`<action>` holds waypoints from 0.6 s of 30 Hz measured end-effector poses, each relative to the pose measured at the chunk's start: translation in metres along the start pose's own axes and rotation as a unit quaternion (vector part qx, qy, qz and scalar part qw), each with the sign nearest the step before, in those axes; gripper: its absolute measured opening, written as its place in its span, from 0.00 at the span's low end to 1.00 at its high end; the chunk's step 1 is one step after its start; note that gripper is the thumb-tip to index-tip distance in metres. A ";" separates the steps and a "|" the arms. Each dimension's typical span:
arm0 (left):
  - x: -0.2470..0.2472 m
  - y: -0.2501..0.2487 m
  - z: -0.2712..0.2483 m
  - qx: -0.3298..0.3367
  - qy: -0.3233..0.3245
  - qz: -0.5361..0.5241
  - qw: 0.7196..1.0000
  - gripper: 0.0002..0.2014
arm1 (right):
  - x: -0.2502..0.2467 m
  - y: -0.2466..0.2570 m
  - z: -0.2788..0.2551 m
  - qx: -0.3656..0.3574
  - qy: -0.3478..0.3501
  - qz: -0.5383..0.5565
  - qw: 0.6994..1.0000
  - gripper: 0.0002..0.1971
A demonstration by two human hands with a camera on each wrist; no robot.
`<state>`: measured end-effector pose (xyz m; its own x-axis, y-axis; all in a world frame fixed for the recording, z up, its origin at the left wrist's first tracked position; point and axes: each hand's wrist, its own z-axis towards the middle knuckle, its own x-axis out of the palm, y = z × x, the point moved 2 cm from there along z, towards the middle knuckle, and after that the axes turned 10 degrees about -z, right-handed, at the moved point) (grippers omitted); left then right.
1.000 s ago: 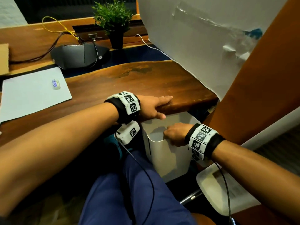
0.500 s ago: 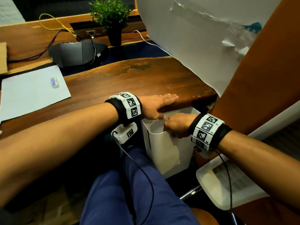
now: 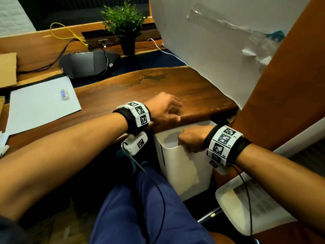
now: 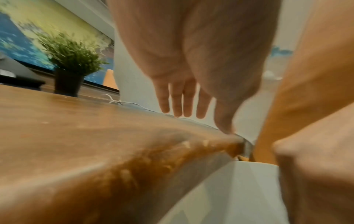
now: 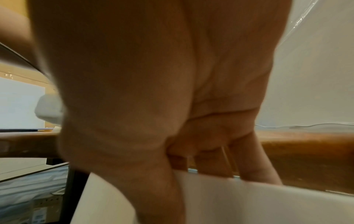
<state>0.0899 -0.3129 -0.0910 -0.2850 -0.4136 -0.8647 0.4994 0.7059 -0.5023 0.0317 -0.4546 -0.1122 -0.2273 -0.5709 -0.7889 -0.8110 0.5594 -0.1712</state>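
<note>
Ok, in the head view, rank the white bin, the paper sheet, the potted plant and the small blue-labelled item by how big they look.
1. white bin and paper sheet: about alike, and the bin is nearer, so no ranking.
2. potted plant
3. small blue-labelled item, smallest by far.

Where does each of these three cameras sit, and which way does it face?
Head: on the head, facing down at the wooden table and white bin; both forearms, left hand, right hand.
Left wrist: under the wrist, facing across the table toward the potted plant; palm, straight fingers.
Right wrist: under the wrist, facing the bin rim; fingers gripping it.
Shared: all show table edge and bin.
</note>
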 end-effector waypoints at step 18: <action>0.017 -0.027 -0.001 0.064 0.021 -0.086 0.994 0.15 | -0.007 0.005 0.004 0.012 0.008 0.005 1.000 0.12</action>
<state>0.0708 -0.3379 -0.0921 -0.4077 -0.4965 -0.7663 0.5390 0.5465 -0.6409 0.0317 -0.4450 -0.1098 -0.2448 -0.5745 -0.7810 -0.7953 0.5797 -0.1772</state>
